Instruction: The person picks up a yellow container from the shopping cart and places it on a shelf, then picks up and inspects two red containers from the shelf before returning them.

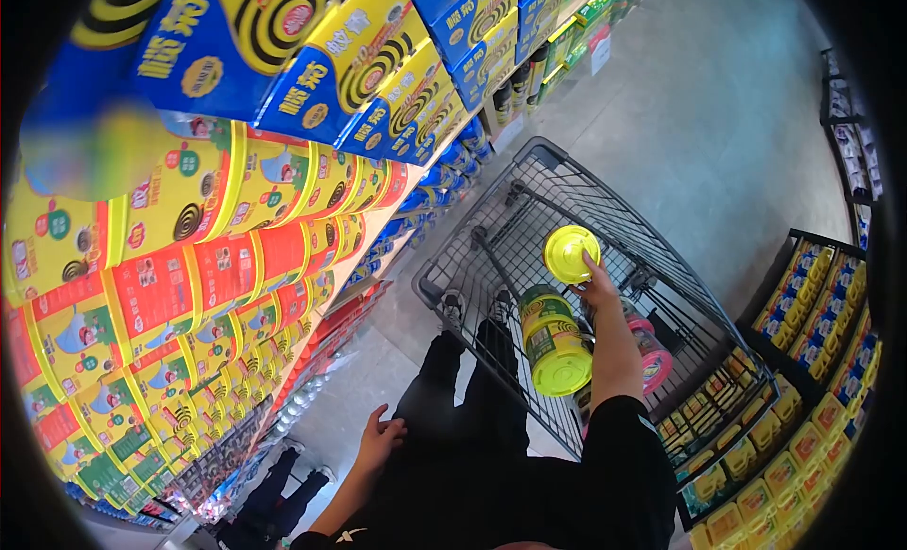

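My right hand (597,287) grips the edge of a round yellow tub (571,253), its lid facing me, above the shopping cart (661,266). Beneath that hand, inside the cart, lie green and yellow tubs (559,358) and round pink containers (650,356), partly hidden by my forearm. My left hand (381,438) hangs by my leg with its fingers loosely apart, holding nothing.
Shelves at left hold mosquito coil boxes (326,87) above rows of yellow and red tubs (151,290). Display racks with yellow packs (794,295) stand beyond the cart's right end. Another person's dark-clothed legs (274,498) are at the lower left.
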{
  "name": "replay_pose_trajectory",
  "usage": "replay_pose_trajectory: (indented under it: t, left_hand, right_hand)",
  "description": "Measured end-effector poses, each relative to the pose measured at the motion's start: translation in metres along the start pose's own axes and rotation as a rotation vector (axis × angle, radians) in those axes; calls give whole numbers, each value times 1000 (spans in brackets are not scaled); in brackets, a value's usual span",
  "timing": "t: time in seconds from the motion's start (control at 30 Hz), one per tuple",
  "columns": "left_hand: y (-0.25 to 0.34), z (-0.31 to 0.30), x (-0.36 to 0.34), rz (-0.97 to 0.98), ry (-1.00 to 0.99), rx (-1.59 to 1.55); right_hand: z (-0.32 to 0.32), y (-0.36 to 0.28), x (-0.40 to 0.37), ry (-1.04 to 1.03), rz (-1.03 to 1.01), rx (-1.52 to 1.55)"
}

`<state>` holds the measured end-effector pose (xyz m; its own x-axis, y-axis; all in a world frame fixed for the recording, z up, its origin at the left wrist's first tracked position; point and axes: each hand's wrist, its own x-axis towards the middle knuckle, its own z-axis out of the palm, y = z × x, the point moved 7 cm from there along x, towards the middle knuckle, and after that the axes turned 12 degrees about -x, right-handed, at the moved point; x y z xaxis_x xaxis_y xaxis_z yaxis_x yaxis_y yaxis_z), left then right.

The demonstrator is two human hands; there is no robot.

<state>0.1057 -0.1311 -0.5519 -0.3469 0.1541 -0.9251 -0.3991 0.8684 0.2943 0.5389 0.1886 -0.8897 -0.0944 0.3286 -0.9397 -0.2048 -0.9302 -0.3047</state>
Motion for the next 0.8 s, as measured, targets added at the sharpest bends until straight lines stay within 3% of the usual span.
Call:
replay_pose_trajectory:
  t: [0.17, 0.3, 0.43, 0.57, 0.67, 0.8]
  left_hand:
    - [23, 9, -11, 99, -45, -35]
    - [64, 30, -29, 229, -213, -20]
    - [116, 59, -49, 522, -454, -2]
    - [181, 91, -109, 730, -668, -16]
    - [204, 93, -165, 819, -785, -95]
    - [204, 68, -199, 935, -920, -122]
  right_hand:
    - [21, -24, -53, -223, -28, -33]
    - [57, -46, -141, -376, -42, 14]
    - [91, -67, -242, -439, -119, -35]
    - [146, -90, -356, -611, -281, -244]
    - [213, -106, -456, -876, -448, -471]
    - [271, -99, -525, -889, -564, -730]
